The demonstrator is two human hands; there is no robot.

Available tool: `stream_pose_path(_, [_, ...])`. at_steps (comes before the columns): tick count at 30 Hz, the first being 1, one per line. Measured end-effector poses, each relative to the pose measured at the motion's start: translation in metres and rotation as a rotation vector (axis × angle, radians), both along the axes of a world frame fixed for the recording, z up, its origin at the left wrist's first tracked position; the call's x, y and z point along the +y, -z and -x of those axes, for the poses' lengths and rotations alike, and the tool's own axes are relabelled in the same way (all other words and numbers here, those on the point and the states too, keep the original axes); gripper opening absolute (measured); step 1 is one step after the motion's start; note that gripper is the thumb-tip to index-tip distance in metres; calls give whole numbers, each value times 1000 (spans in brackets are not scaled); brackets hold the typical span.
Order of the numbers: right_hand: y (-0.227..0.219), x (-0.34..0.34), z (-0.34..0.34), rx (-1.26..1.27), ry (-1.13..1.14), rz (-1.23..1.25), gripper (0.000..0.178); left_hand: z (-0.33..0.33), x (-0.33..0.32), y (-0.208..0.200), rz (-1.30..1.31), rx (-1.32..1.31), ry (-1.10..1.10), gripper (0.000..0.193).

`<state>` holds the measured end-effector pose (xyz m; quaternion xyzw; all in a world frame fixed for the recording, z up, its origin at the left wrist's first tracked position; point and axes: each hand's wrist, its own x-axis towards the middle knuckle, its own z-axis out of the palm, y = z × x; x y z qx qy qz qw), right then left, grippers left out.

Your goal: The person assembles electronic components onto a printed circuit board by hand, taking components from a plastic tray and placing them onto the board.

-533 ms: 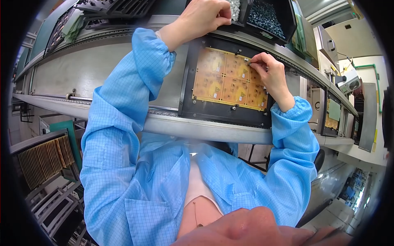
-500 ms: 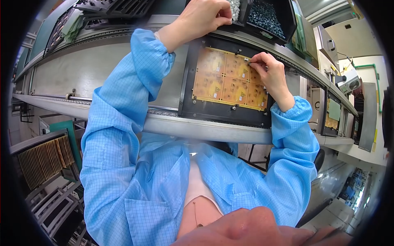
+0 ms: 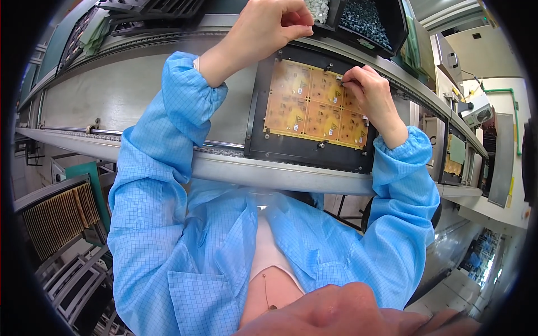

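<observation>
A yellow-orange circuit board panel [image 3: 290, 105] lies in a black carrier frame [image 3: 305, 157] on the conveyor. My right hand [image 3: 374, 101] is over the panel's far right part, fingertips pinched close to the board beside a small pale part; what they hold is too small to name. Higher up, my left hand [image 3: 269, 31] hovers beyond the carrier's far left corner, thumb and fingers pinched together, near a bin of small white parts [image 3: 318, 10]. Anything between those fingertips cannot be made out. Right of it stands a black bin of dark blue parts [image 3: 365, 25].
The conveyor's metal front rail [image 3: 280, 176] runs between my body and the carrier. Another carrier with a board [image 3: 453, 157] sits farther right on the line. At the left stands a rack of upright boards [image 3: 59, 215]; black trays [image 3: 151, 14] lie at the far left.
My left hand has moved slightly left and nearer to me, away from the bins. The right hand stays at the same part of the panel, with its fingers still pinched.
</observation>
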<state>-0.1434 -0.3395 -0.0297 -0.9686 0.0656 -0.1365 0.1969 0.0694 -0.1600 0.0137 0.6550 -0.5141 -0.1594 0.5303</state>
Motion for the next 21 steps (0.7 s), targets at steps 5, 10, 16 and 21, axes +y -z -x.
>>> stream_pose_path(5, [-9,-1,-4,31,-79,55,12,-4,0,21,-2,-237,-8,11])
stream_pose_path(10, [-15,-5,-3,71,-138,53,12,-3,4,23,22,-214,16,10])
stream_pose_path(16, [-14,-8,-4,67,-171,68,11,-2,6,24,1,-235,30,10])
stream_pose_path(21, [-14,-9,-4,81,-164,69,11,-1,6,25,-19,-248,27,9])
